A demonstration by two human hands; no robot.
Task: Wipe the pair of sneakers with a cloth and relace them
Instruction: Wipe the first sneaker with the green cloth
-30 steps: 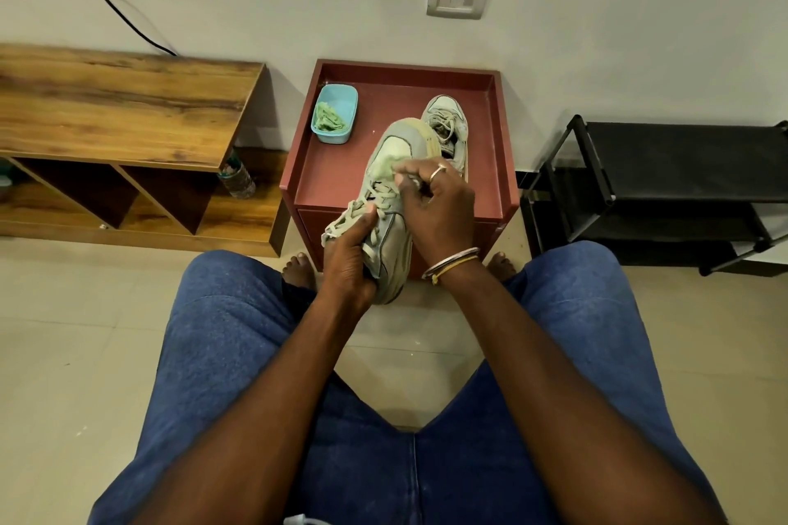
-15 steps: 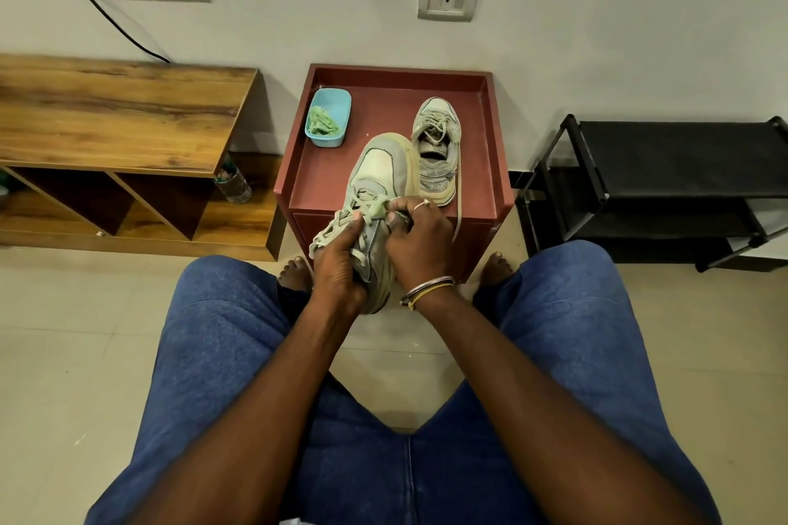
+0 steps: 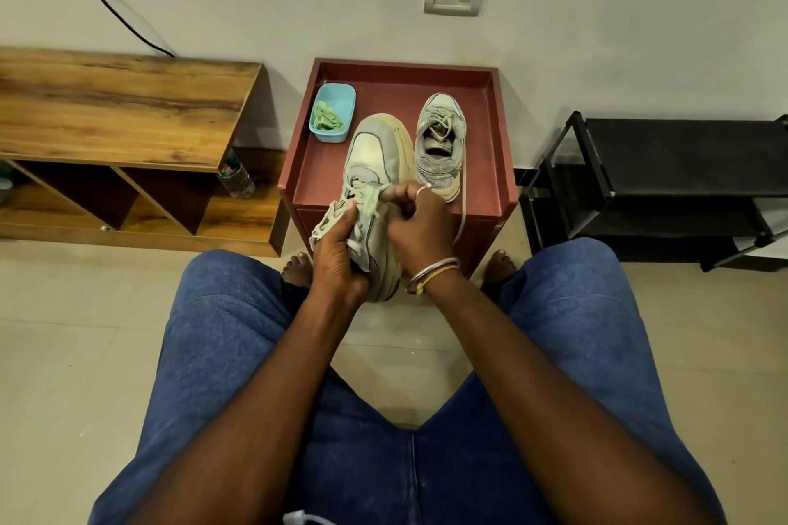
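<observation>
A pale grey-green sneaker is held above the near edge of the red table, toe pointing away from me. My left hand grips its left side near the heel. My right hand pinches a small green cloth against the laces over the tongue. The second sneaker stands on the table to the right, laced, with one lace end hanging over the front edge. A blue tub at the table's back left holds more green cloth.
A wooden shelf unit stands to the left with a plastic bottle in its lower bay. A black rack stands to the right. My knees in blue jeans flank the table; bare toes show beneath it.
The held sneaker has come lower and nearer to me. My right hand has slid from the toe area back to the laces with the cloth. The second sneaker is now fully uncovered.
</observation>
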